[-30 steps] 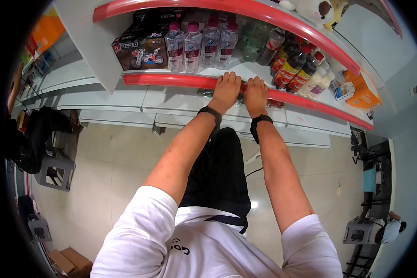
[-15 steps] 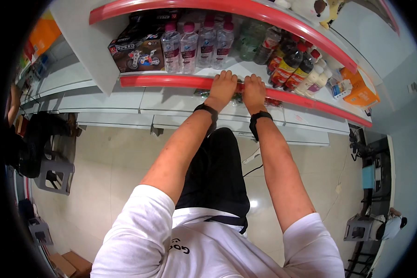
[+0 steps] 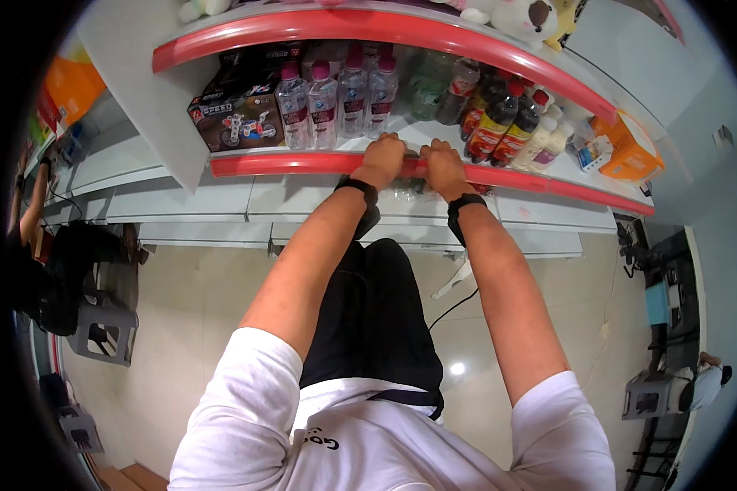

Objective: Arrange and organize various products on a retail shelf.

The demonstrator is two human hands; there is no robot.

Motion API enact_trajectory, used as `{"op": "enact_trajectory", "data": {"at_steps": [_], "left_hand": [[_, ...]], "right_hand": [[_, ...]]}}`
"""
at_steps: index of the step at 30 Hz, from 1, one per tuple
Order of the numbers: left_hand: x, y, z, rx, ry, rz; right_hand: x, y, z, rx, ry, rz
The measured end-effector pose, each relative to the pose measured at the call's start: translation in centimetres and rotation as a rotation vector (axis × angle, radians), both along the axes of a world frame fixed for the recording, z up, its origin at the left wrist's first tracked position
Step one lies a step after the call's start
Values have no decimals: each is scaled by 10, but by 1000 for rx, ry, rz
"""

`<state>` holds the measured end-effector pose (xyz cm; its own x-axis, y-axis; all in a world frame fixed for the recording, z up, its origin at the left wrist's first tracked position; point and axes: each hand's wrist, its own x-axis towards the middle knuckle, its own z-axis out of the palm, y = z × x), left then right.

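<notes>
My left hand (image 3: pixel 381 159) and my right hand (image 3: pixel 444 169) are close together at the middle of a shelf's red front strip (image 3: pixel 282 164). Both have their fingers curled over the strip. A small dark bit shows between them, and what they pinch, if anything, is hidden. Between my wrists, below the strip, is a clear shiny thing (image 3: pixel 408 191), partly covered; whether it hangs from my hands or lies lower down I cannot tell. Behind my left hand stand clear bottles with pink caps (image 3: pixel 323 110). Dark drink bottles with red caps (image 3: pixel 494 127) stand behind my right.
A dark toy box (image 3: pixel 239 123) sits left of the bottles, an orange box (image 3: pixel 633 150) at the right end. Above runs another red-edged shelf (image 3: pixel 368 26) with plush toys (image 3: pixel 516 16). Grey stools (image 3: pixel 106 331) and seated people are at both sides.
The view has tipped, so the shelf sits slightly lower in the picture. My fingers have curled in more tightly, while both hands remain at the red strip.
</notes>
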<state>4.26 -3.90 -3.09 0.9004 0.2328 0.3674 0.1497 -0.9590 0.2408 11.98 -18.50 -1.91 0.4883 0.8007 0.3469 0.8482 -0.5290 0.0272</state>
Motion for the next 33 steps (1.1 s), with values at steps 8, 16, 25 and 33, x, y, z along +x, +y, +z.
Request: {"op": "enact_trajectory", "data": {"at_steps": [8,16,25,33], "left_hand": [[5,6,5,19,77,-74],[4,6,10,-26,85,-56],[4,9,18,-92,118,-65],[4,0,29,-91,165,63]], "right_hand": [[14,0,-3,-34,29,70],[23,2,3,-36,133,127],[26,7,22,-86,371,45],[33,7,19,-105,320,21]]}}
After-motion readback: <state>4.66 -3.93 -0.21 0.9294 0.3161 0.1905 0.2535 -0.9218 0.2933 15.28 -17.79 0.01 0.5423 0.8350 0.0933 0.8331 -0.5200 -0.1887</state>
